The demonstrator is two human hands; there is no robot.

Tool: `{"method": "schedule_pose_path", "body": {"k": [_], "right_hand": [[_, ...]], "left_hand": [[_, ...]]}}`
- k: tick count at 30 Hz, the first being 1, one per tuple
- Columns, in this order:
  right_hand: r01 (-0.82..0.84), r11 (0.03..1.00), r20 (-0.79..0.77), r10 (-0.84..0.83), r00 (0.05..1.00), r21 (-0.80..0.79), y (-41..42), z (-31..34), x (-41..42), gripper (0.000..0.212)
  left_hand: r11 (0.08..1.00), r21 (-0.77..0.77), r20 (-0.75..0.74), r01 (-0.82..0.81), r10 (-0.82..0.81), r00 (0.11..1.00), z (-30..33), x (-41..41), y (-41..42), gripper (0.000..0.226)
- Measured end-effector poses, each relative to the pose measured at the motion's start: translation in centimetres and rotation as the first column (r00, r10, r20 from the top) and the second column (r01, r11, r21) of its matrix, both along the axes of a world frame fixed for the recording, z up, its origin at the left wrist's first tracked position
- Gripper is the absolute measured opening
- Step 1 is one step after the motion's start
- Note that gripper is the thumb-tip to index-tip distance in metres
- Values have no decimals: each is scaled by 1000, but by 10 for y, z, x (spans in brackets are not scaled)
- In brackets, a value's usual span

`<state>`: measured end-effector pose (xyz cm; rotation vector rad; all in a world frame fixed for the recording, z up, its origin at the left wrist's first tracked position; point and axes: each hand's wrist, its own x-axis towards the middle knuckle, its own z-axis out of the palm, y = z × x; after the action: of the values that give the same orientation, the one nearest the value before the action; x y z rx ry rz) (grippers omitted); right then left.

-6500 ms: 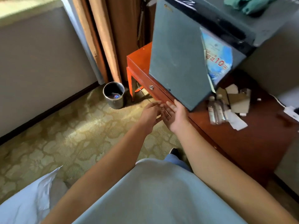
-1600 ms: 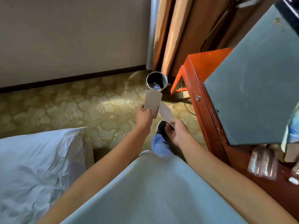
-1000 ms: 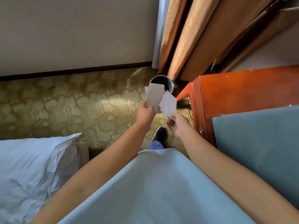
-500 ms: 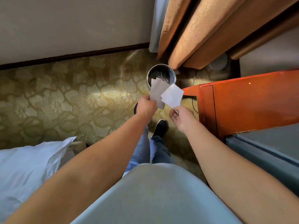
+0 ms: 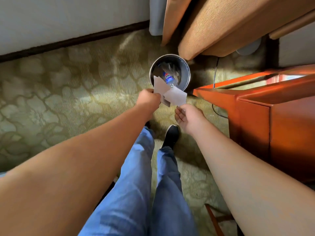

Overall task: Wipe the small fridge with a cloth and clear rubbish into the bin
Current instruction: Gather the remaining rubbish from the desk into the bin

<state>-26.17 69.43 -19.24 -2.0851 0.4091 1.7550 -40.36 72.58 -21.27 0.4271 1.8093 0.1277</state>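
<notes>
Over the bin: both hands meet just short of the metal waste bin (image 5: 185, 72), which stands on the patterned carpet (image 5: 68, 92) at 12 o'clock from the person's feet.
Left hand (image 5: 149, 100): fingers curled round the lower edge of a grey card piece (image 5: 159, 86); the card's upper corner overlaps the bin's near rim.
Right hand (image 5: 189, 116): fingertips pinch the bottom edge of a white paper piece (image 5: 175, 97), palm turned up; the paper overlaps the grey card at its left side.
Bin contents: a plastic bottle with a blue label (image 5: 167, 78) and crumpled scraps.
At 3 o'clock: an orange-red wooden cabinet (image 5: 272, 120), a thin cable (image 5: 215, 92) running down beside it.
At 1 o'clock: tan curtains (image 5: 221, 26) hanging just behind the bin.
At 6 o'clock: blue jeans (image 5: 139, 184) and a black shoe (image 5: 171, 136).
Fridge: out of view.
</notes>
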Motion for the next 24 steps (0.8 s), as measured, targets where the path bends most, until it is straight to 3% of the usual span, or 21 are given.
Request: {"method": "schedule_pose_path", "body": {"k": [11,24], "right_hand": [[-117,993,-17,117,993,0,10,-45,-6,4],[-166,984,-42,168,985,62,-32,18,10,2]], "left_hand": [[995,-11,70,-101,102,992,-55,14,-2,28],[988,-3,73,-154,154,985,12,34,-56,29]]}}
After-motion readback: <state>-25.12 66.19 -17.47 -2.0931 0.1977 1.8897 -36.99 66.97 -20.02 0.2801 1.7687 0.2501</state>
